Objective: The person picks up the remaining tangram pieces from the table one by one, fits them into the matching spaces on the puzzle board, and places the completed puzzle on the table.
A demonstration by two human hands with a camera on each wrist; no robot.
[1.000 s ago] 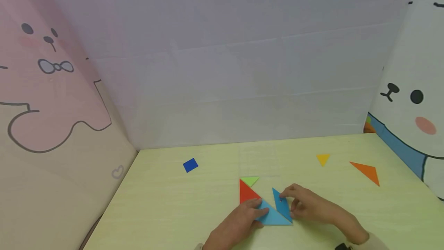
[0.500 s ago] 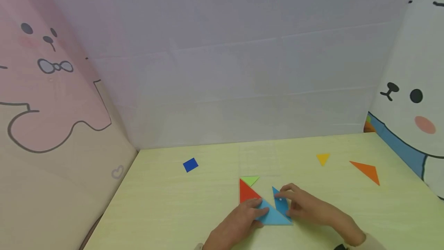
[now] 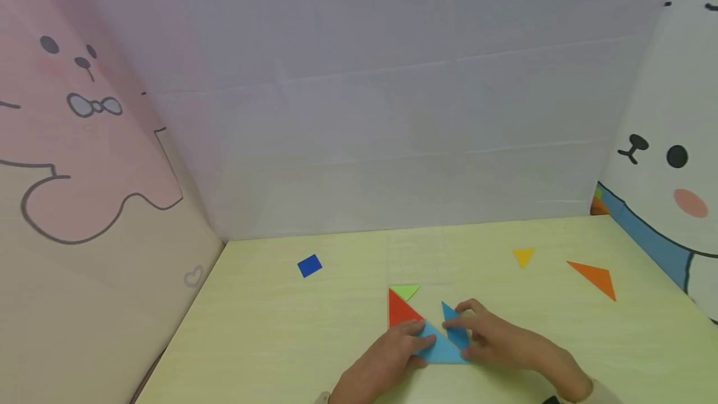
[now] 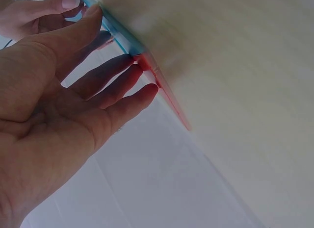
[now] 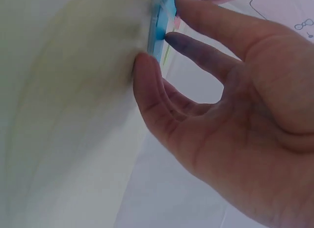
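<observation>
Two large flat tiles, a red triangle and a light blue triangle, lie edge to edge on the table. My left hand rests on both with fingers extended; in the left wrist view its fingertips touch the red tile's edge. A darker blue parallelogram tile lies along the light blue triangle's slanted side, a narrow gap showing between them. Thumb and bent fingers of my right hand pinch this parallelogram by its edges and cover part of it. A small green triangle touches the red one's upper side.
Farther back on the pale table lie a dark blue square on the left, and a yellow triangle and an orange triangle on the right. A faint square outline shows behind the green tile. Cloth walls enclose the table.
My right hand's fingers have shifted left across the parallelogram, covering more of it. The parallelogram has hardly moved. My left hand stays on the red and light blue triangles.
</observation>
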